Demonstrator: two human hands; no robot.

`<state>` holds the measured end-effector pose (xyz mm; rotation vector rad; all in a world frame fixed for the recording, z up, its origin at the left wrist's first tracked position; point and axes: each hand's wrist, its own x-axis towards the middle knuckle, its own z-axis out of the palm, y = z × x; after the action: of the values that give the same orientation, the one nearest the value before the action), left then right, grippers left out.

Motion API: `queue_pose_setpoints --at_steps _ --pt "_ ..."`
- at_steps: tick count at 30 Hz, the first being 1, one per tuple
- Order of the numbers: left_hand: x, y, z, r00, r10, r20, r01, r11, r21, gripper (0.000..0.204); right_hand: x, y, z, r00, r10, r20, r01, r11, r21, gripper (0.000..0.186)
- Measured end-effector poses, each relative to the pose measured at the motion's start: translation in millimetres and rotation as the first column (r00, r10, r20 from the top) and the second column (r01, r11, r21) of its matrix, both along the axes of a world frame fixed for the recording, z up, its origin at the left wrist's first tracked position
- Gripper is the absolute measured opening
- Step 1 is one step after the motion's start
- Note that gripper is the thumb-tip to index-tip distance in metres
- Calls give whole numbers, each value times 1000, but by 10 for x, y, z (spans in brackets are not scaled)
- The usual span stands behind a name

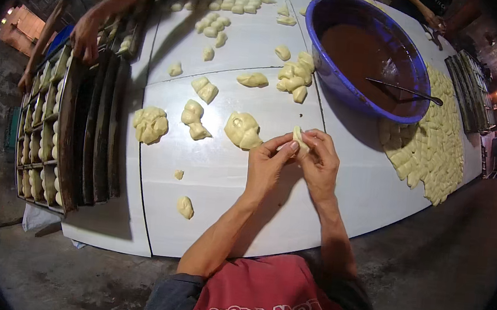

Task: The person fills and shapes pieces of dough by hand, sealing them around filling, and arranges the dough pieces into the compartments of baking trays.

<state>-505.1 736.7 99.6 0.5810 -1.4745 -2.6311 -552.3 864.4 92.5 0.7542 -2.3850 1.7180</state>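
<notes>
A small dough piece [297, 137] is held above the counter [353, 183] between the left hand [269, 160] and the right hand [321, 162]. The two hands are brought together, and the piece is pinched by the fingers and thumbs of both. Just to the left of the left hand, a broad dough lump [243, 130] is seen on the counter. Farther left, a narrow-waisted lump [194, 120] and a rounded lump [150, 124] are set apart from each other. Nearer the person, a tiny scrap [179, 174] and an oval lump [185, 207] are seen. Beyond the hands, a cluster of lumps [296, 76] is placed near a blue basin [350, 98], in which a brown mixture [345, 48] is contained and a spoon [407, 90] is rested. To the right of the basin, the counter is covered by a closely packed layer of dough pieces [431, 149]. At the left edge, a compartmented tray [67, 137], filled with pale pieces, is stood on its side beside other dark trays [104, 129]; its upper edge is gripped by a co-worker's hand [84, 37].
</notes>
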Motion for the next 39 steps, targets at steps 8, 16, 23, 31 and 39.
queue_pose_setpoints --at_steps 8,16,23,31,39 --pt "-42 -294 209 976 -177 124 183 982 -39 42 126 -59 145 893 72 445 28 977 -214 20" --pt "99 -327 216 962 -261 80 271 951 -152 44 121 147 -53 750 295 592 -109 938 -330 28" --pt "146 -461 225 960 -251 127 267 955 -127 41 276 10 -4 927 290 240 -256 953 -162 38" --pt "370 -480 56 979 -205 -9 202 970 -136 26 462 -352 -14 959 107 261 55 837 -544 17" --pt "607 -529 -63 991 -130 30 133 967 -218 29 420 -429 -35 978 3 207 4 999 -34 15"
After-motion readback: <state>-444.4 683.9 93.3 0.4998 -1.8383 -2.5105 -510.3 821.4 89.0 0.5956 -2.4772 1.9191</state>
